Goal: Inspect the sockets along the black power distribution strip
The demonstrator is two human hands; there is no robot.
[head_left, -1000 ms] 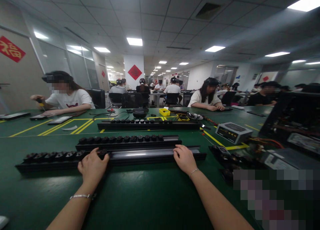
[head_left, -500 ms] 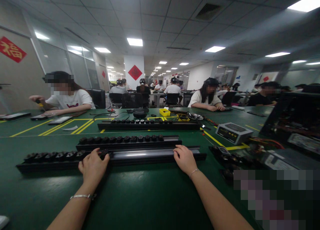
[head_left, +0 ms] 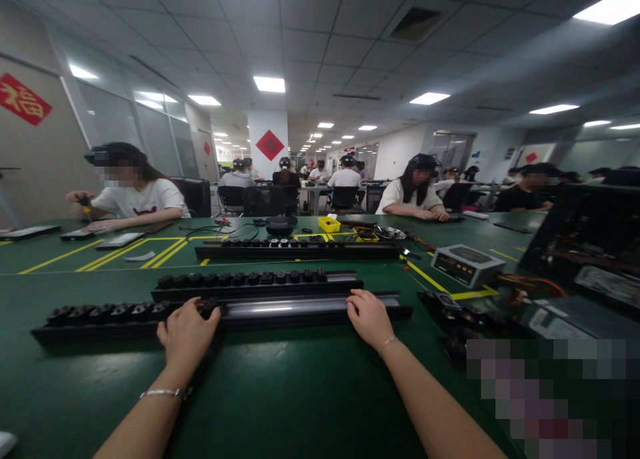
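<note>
A long black rail (head_left: pixel 300 320) with a shiny, smooth channel lies across the green table in front of me. Several round-topped black blocks (head_left: pixel 123 312) sit in a row along its left part. My left hand (head_left: pixel 187 332) is closed around the black block (head_left: pixel 209 306) at the right end of that row, its fingers partly covering it. Near the rail's right end, my right hand (head_left: pixel 369 318) grips the rail with bent fingers over its edge. Just behind lies a second black rail (head_left: pixel 345 284), carrying a similar row of blocks (head_left: pixel 253 278).
Farther back is a third loaded rail (head_left: pixel 365 251), near a yellow tray (head_left: pixel 329 224). On the right stand a grey power supply box (head_left: pixel 470 264), loose cables, dark parts and an open computer case (head_left: pixel 590 246). Co-workers sit across the table.
My left hand has shifted very slightly right at the block; my right hand stays put on the rail. The co-worker at left has moved the hand with the tool a little.
</note>
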